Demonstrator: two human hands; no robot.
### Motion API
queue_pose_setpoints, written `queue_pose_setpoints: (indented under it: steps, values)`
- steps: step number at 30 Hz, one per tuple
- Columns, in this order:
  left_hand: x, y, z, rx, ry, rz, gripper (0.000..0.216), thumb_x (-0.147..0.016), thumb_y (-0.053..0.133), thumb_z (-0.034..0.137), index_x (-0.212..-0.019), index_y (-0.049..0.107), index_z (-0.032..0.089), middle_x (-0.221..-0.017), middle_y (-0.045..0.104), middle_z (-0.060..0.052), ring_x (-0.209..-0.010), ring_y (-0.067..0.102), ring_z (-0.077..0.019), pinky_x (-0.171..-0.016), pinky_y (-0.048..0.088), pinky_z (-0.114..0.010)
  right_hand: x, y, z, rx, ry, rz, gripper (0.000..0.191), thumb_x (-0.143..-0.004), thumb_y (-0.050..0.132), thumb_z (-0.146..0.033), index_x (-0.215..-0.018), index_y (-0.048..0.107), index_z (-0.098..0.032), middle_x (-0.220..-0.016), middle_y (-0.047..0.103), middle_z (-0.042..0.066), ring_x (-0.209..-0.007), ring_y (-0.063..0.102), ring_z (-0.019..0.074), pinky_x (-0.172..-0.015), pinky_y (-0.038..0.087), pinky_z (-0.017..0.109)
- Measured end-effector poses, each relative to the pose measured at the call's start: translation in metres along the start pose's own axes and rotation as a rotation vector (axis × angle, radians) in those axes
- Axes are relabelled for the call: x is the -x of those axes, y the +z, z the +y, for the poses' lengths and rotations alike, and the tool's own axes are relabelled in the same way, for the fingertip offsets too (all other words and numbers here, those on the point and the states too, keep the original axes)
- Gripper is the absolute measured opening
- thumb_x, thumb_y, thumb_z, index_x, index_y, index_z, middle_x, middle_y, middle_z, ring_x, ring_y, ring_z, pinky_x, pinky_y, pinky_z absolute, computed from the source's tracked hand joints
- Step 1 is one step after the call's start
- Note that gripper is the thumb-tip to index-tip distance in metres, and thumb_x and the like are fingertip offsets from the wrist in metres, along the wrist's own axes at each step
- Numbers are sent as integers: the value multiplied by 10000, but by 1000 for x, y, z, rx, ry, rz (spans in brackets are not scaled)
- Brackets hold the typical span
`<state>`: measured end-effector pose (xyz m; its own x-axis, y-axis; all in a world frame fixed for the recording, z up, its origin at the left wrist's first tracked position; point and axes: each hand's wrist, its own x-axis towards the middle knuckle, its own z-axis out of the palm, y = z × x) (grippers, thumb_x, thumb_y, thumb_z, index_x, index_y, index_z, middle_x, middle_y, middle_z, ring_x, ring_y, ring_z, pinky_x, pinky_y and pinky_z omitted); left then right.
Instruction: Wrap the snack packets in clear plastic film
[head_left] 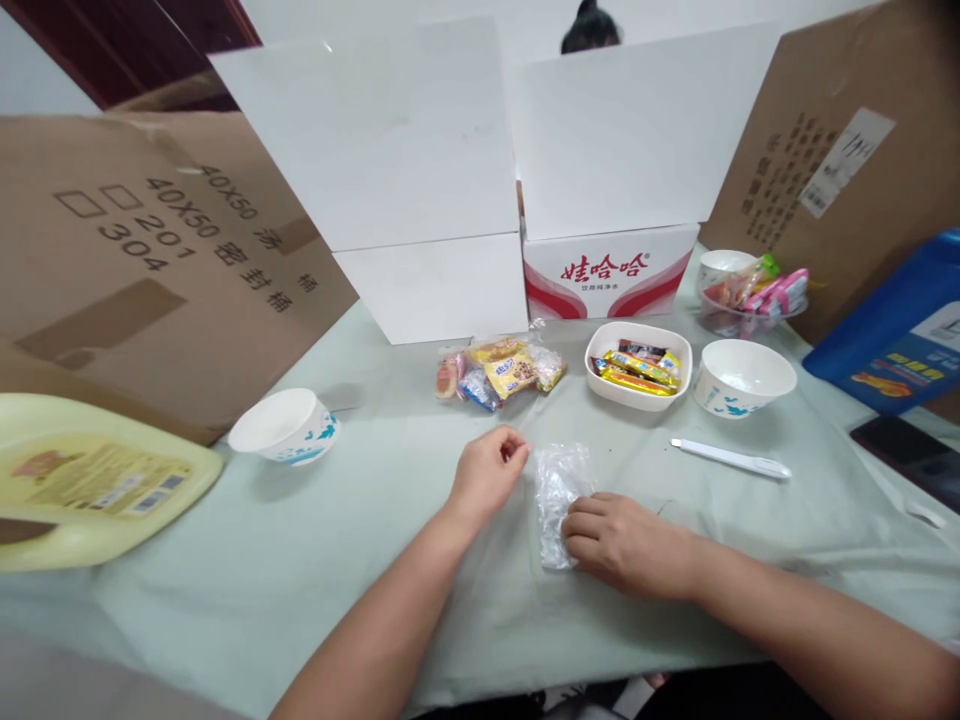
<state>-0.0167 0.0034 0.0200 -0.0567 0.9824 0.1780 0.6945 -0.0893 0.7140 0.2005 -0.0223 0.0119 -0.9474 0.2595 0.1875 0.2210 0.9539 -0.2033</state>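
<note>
A crinkled clear plastic bag (pixel 559 465) lies flat on the table in front of me. My right hand (pixel 622 540) presses on its lower right part, fingers together and curled over the film. Just left of the bag's upper corner, my left hand (pixel 491 465) is closed in a pinch; whatever its fingertips hold is too small to name. Beyond my hands sits a pile of wrapped snacks (pixel 510 375). To its right, a white square bowl (pixel 637 398) holds several snack bars in yellow and brown wrappers. A white utility knife (pixel 731 459) lies right of the bag.
Paper bowls stand at left (pixel 285 430) and right (pixel 742 385). A clear bowl (pixel 739 322) of packaged snacks is behind. White boxes (pixel 427 285) and brown cartons (pixel 135 240) wall the table. A yellow jug (pixel 97 480), a blue container (pixel 892 340) and a phone (pixel 911 460) flank it.
</note>
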Motion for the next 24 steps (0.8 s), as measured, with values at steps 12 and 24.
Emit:
queue_pose_setpoints:
  steps: [12,24]
  values:
    - [7,28,1,-58,23,-33,372,-705,718,138,-1057,609,194,-914,639,-21,-876,590,-192,-833,447,-318,0,1,1,-16,14,-7,171,-943,459,-184,-856,605,-171,-892,643,60,-916,540,190,-811,428,326]
    - [7,34,3,55,0,-70,324,-731,667,152,-1042,607,220,-793,628,28,-749,574,-150,-755,443,-281,-2,-1,1,-27,14,-10,143,-916,487,-173,-841,608,-181,-866,644,58,-891,525,183,-796,431,321]
